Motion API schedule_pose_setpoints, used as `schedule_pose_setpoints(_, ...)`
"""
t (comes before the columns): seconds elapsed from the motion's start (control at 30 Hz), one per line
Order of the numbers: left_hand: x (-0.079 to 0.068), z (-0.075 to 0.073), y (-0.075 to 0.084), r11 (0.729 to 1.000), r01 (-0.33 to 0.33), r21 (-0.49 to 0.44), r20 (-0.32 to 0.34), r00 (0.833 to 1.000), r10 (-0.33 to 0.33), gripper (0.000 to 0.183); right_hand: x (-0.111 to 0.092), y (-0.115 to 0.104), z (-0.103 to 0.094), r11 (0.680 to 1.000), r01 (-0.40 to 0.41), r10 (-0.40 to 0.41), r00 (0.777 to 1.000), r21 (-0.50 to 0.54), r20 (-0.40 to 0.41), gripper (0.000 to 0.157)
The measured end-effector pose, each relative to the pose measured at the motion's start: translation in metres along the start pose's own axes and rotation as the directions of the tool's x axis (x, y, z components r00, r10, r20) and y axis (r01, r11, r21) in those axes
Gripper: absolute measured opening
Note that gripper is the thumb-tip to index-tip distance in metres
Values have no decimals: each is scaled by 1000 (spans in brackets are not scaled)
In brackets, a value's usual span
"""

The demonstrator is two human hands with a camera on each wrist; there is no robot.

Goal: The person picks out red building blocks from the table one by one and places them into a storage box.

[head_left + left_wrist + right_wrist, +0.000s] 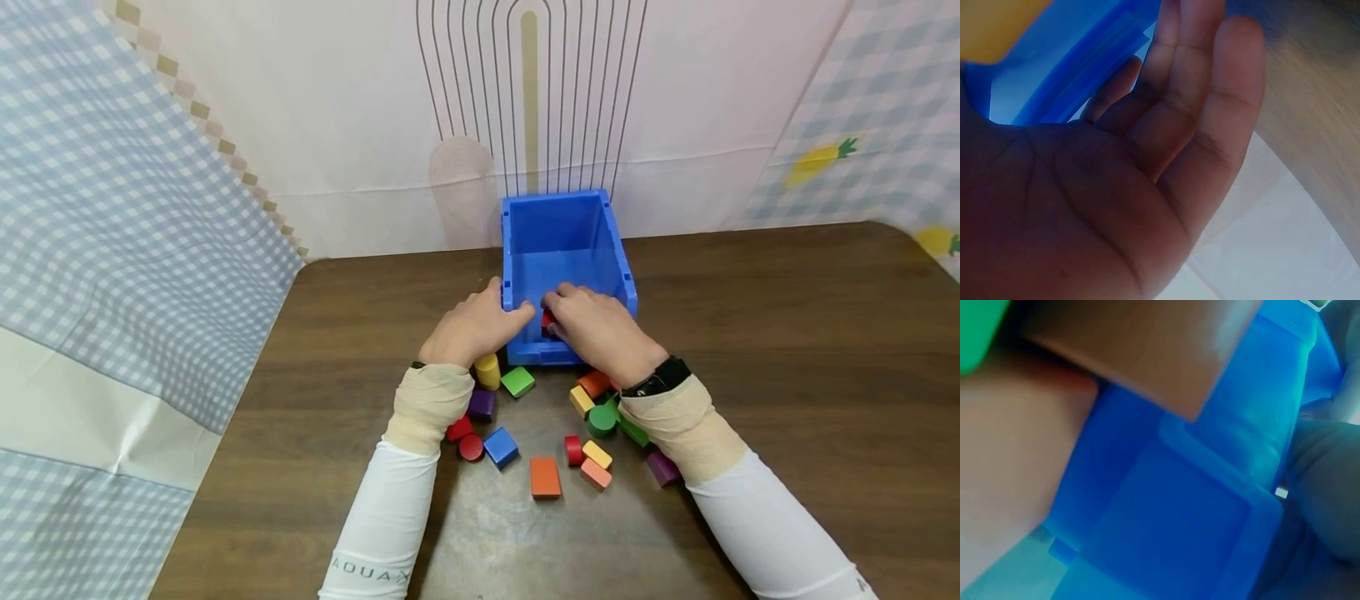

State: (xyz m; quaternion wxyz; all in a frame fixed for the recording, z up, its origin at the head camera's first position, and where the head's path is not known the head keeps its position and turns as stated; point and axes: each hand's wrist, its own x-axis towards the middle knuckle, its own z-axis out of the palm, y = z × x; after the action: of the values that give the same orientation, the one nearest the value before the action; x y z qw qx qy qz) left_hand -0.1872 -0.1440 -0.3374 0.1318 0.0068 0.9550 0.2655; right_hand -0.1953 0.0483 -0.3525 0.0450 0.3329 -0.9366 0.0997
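Observation:
A blue plastic bin point(555, 223) stands at the back of the table, its low front facing me. My right hand point(600, 332) reaches over the front of it, fingers bent down around a red block point(547, 320) that shows only in part. My left hand point(472, 323) is at the bin's front left corner, the thumb over the rim and the other fingers along the outside. In the left wrist view those fingers point(1238, 81) are nearly straight beside the blue wall. Blurred blocks hide part of the bin in the right wrist view.
Loose blocks lie in front of the bin: a yellow cylinder point(487, 372), a green block point(518, 382), a blue cube point(501, 447), an orange block point(545, 477), a green cylinder point(602, 420) and several others. A patterned cloth point(360, 108) hangs behind the table point(772, 333).

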Motion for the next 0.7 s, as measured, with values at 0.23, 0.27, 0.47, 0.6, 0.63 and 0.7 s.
schedule_pose_setpoints(0.23,0,0,1,1000,16,14,-9,1000,-16,81,1,1,-2,998,22,-21,1000,62,-22,26)
schedule_pose_setpoints(0.27,0,0,1,1000,14,14,-10,1000,-14,80,2,1,-4,996,22,-20,1000,81,-20,27)
schedule_pose_setpoints(0.47,0,0,0,1000,12,14,-12,1000,-12,76,2,-3,-11,992,23,-24,1000,127,3,29)
schedule_pose_setpoints(0.6,0,0,1,1000,19,11,-6,1000,-19,79,0,-7,-16,995,39,-41,999,95,17,30)
schedule_pose_setpoints(0.63,-1,0,1,1000,20,10,-4,1000,-20,79,-1,-8,-18,995,40,-42,999,91,18,30)
schedule_pose_setpoints(0.7,-1,0,2,1000,23,12,0,1000,-23,80,-3,-10,-20,995,41,-42,999,86,17,30)
